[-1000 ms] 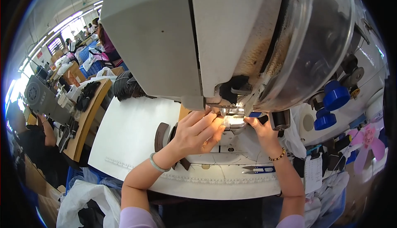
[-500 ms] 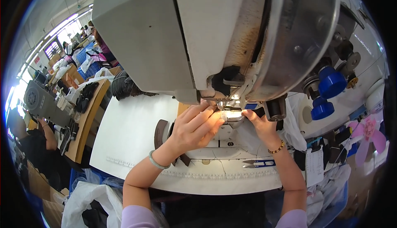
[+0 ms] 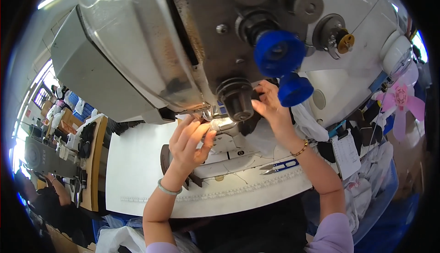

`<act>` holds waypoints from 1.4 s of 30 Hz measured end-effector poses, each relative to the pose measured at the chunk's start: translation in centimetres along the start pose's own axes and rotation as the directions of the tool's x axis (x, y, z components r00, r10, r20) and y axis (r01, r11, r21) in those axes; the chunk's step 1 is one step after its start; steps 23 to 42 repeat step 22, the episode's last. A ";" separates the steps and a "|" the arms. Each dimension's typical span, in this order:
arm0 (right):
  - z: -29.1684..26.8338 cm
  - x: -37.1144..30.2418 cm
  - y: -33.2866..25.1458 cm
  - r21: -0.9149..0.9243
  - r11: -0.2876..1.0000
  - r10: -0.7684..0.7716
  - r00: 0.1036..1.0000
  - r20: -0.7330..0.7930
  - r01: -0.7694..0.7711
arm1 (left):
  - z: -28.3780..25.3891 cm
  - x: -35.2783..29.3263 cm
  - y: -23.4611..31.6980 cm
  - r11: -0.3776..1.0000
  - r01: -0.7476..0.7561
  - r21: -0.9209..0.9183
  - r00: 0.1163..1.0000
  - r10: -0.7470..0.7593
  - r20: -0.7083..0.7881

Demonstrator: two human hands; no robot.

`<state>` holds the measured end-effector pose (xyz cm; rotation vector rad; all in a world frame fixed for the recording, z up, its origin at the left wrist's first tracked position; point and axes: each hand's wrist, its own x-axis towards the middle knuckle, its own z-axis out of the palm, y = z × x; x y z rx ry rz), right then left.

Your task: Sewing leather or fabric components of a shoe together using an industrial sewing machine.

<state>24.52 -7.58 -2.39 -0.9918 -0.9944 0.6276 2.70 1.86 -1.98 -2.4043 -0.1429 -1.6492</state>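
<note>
A grey industrial sewing machine (image 3: 114, 56) leans over the table, its lit needle area (image 3: 213, 115) just above a narrow metal arm. At the left of the needle, my left hand (image 3: 185, 145) has its fingers bent and its thumb close to them; whatever lies under the fingertips is hidden. Higher up on the right, my right hand (image 3: 277, 115) pinches a dark piece of material (image 3: 250, 125) that hangs behind the black cylindrical knob (image 3: 235, 98). That knob and the blue dials (image 3: 279, 53) partly cover it.
Blue-handled thread snips (image 3: 279, 166) lie on the white table (image 3: 137, 166) above a printed ruler strip. A curved dark piece (image 3: 165, 159) rests near my left wrist. On the right are a pink fan (image 3: 401, 98), a note sheet (image 3: 346, 156) and a blue bin with plastic bags. Another person (image 3: 50, 198) works at far left.
My view has shifted rightward, so the machine's dials now fill the top. My right hand has moved up and away from the needle; the left stays beside it.
</note>
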 end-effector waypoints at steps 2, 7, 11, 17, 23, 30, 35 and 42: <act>-0.7 0.1 -2.0 0.274 0.910 0.293 0.951 0.101 -0.310 | -0.3 0.0 0.3 0.998 0.037 -0.053 0.998 -0.034 0.056; -0.3 -2.6 -3.4 0.354 0.932 0.121 0.988 -0.097 -0.079 | -1.5 -0.6 3.3 0.842 0.526 -0.121 0.851 -0.522 0.062; 1.5 -7.7 -1.0 0.240 0.971 0.086 0.912 -0.401 0.015 | -4.9 -2.3 6.2 0.793 0.591 -0.151 0.783 -0.519 0.342; 4.0 -18.1 1.1 0.164 0.979 -0.076 0.961 -0.264 0.123 | -7.5 -4.6 11.8 -0.011 0.914 -0.406 0.341 -0.521 0.782; 1.4 -14.3 0.1 -0.580 0.793 0.339 0.654 0.676 0.188 | -12.9 -6.6 9.3 0.396 0.834 -0.384 0.552 -0.607 0.572; 1.4 -14.3 0.1 -0.580 0.793 0.339 0.654 0.676 0.188 | -12.9 -6.6 9.3 0.396 0.834 -0.384 0.552 -0.607 0.572; 1.4 -14.3 0.1 -0.580 0.793 0.339 0.654 0.676 0.188 | -12.9 -6.6 9.3 0.396 0.834 -0.384 0.552 -0.607 0.572; 1.4 -14.3 0.1 -0.580 0.793 0.339 0.654 0.676 0.188 | -12.9 -6.6 9.3 0.396 0.834 -0.384 0.552 -0.607 0.572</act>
